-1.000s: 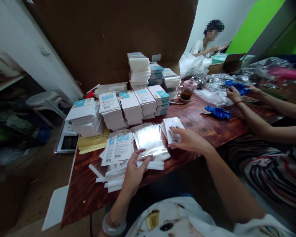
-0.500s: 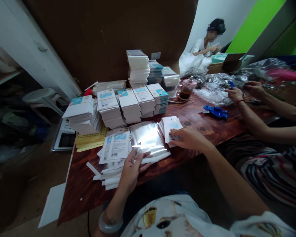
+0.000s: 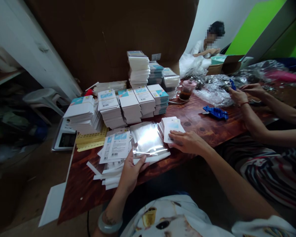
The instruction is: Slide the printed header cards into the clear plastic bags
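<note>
My left hand point(image 3: 133, 169) pinches the near edge of a clear plastic bag point(image 3: 148, 138), thumb on top and fingers partly hidden below. The bag lies on a pile of similar shiny bags. My right hand point(image 3: 187, 141) is closed over the lower part of a white and light-blue printed card point(image 3: 174, 126), the top one of a small stack; its thumb is hard to see. Left of the bags, several printed cards point(image 3: 118, 146) lie loosely over white-edged sleeves point(image 3: 112, 177).
Tall stacks of cards point(image 3: 129, 105) stand at the back, beside a lidded glass cup point(image 3: 186, 90) of dark drink. A blue plastic part point(image 3: 215, 112) lies right. A co-worker's hands point(image 3: 239, 97) hold another blue piece. A scale point(image 3: 66, 140) sits by the left edge.
The top card has shifted slightly right and towards me under my right hand. My left thumb has moved onto the bag's near edge. The co-worker's hands have shifted a little.
</note>
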Motion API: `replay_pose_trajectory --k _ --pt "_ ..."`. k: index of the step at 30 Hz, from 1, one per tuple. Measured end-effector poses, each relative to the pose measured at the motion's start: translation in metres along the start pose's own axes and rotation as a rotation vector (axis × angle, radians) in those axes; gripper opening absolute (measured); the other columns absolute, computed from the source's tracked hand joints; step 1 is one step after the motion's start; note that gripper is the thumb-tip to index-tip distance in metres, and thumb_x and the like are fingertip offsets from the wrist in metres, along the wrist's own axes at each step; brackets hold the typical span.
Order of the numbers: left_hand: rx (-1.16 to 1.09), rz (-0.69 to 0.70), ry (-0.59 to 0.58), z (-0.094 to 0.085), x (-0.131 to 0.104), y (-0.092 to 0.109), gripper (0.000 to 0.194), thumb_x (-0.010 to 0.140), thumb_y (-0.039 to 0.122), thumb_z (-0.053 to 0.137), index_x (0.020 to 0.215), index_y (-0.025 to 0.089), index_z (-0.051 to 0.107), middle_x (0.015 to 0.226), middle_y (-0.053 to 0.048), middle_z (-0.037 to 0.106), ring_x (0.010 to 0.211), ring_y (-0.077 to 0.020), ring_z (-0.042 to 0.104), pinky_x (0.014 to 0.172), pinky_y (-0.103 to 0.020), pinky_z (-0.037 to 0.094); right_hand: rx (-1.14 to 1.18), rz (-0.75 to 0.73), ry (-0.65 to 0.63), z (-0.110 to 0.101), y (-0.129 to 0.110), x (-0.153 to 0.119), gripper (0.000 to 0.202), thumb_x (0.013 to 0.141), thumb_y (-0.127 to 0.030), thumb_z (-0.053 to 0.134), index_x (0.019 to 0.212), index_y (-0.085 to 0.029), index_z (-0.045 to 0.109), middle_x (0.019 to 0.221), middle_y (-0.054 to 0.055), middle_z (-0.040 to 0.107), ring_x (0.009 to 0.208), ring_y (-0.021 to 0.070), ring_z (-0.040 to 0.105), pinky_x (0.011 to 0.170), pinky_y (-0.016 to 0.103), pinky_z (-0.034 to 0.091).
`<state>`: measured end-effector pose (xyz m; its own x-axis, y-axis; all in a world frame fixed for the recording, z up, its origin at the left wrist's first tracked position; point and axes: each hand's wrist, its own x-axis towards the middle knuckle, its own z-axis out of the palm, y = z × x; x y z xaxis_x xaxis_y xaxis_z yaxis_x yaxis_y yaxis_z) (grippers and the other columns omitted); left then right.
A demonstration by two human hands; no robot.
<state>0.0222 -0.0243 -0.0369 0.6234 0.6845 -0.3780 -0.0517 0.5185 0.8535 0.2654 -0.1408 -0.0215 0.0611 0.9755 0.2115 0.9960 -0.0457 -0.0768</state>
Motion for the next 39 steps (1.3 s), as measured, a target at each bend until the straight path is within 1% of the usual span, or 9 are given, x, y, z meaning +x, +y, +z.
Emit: replay_pose_trajectory --k 8,12,18,21,24,26,29,33,39 --pt "0.043 0.018 -0.031 -0.002 0.002 -0.002 0.064 0.076 0.023 0.070 0.132 0.024 0.039 0.101 -0.005 0.069 0.107 -0.0204 0.062 0.087 -0.030 0.055 0.374 -0.022 -0.141 -0.020 0.022 0.001 0.041 0.080 -0.022 0.059 0.120 -0.022 0.061 0.122 0.006 0.061 0.110 0.0222 0.060 0.095 0.031 0.047" --pt "0.038 0.009 -0.023 -0.002 0.002 0.000 0.065 0.075 0.023 0.070 0.133 0.026 0.040 0.102 -0.004 0.069 0.108 -0.0203 0.062 0.087 -0.029 0.054 0.433 -0.008 -0.214 -0.029 0.030 0.005 0.047 0.074 -0.022 0.065 0.121 -0.023 0.060 0.118 0.003 0.064 0.106 0.0240 0.062 0.094 0.032 0.047" --pt "0.024 -0.017 -0.054 -0.001 0.000 0.003 0.068 0.074 0.023 0.071 0.134 0.026 0.038 0.104 -0.005 0.070 0.107 -0.0194 0.062 0.090 -0.030 0.052 0.523 0.017 -0.245 -0.039 0.032 0.009 0.043 0.074 -0.027 0.064 0.117 -0.024 0.063 0.113 0.002 0.067 0.101 0.0250 0.065 0.087 0.033 0.051" --pt "0.021 -0.016 -0.054 -0.002 0.000 0.002 0.065 0.074 0.024 0.071 0.131 0.025 0.040 0.105 -0.006 0.069 0.107 -0.0200 0.062 0.090 -0.029 0.053 0.500 0.013 -0.229 -0.039 0.032 0.006 0.044 0.073 -0.021 0.060 0.117 -0.023 0.064 0.111 0.002 0.067 0.095 0.0236 0.067 0.084 0.030 0.051" --pt "0.020 -0.004 -0.054 -0.002 0.000 0.002 0.063 0.074 0.025 0.071 0.129 0.024 0.041 0.104 -0.005 0.070 0.108 -0.0206 0.062 0.087 -0.028 0.054 0.383 0.009 -0.235 -0.036 0.026 -0.002 0.054 0.068 -0.012 0.056 0.121 -0.024 0.061 0.112 0.002 0.068 0.071 0.0180 0.069 0.071 0.026 0.053" --pt "0.027 -0.001 -0.056 -0.001 -0.001 0.002 0.061 0.075 0.024 0.070 0.128 0.024 0.041 0.103 -0.005 0.070 0.107 -0.0201 0.062 0.086 -0.027 0.054 0.288 -0.005 -0.197 -0.034 0.018 -0.008 0.056 0.066 -0.011 0.056 0.120 -0.024 0.061 0.115 0.003 0.066 0.070 0.0177 0.069 0.069 0.026 0.053" --pt "0.043 0.000 -0.066 0.000 -0.001 0.002 0.058 0.077 0.023 0.068 0.127 0.024 0.040 0.106 -0.006 0.069 0.107 -0.0191 0.062 0.085 -0.025 0.054 0.149 0.016 -0.060 -0.028 -0.001 -0.011 0.038 0.074 -0.024 0.061 0.112 -0.023 0.066 0.117 0.006 0.065 0.088 0.0239 0.068 0.077 0.031 0.052" --pt "0.046 0.003 -0.072 -0.001 0.000 0.001 0.054 0.078 0.023 0.067 0.126 0.023 0.040 0.107 -0.006 0.069 0.111 -0.0196 0.060 0.086 -0.025 0.054 0.022 0.103 0.009 -0.019 -0.017 -0.005 0.028 0.082 -0.041 0.060 0.099 -0.021 0.070 0.108 0.010 0.069 0.087 0.0272 0.068 0.074 0.034 0.053" --pt "0.040 -0.012 -0.080 -0.001 0.000 0.002 0.062 0.078 0.023 0.068 0.131 0.024 0.037 0.109 -0.006 0.068 0.110 -0.0188 0.061 0.086 -0.025 0.053 0.193 0.026 -0.025 -0.023 0.003 0.003 0.019 0.082 -0.037 0.062 0.092 -0.025 0.073 0.087 0.003 0.074 0.074 0.0195 0.069 0.071 0.025 0.051"
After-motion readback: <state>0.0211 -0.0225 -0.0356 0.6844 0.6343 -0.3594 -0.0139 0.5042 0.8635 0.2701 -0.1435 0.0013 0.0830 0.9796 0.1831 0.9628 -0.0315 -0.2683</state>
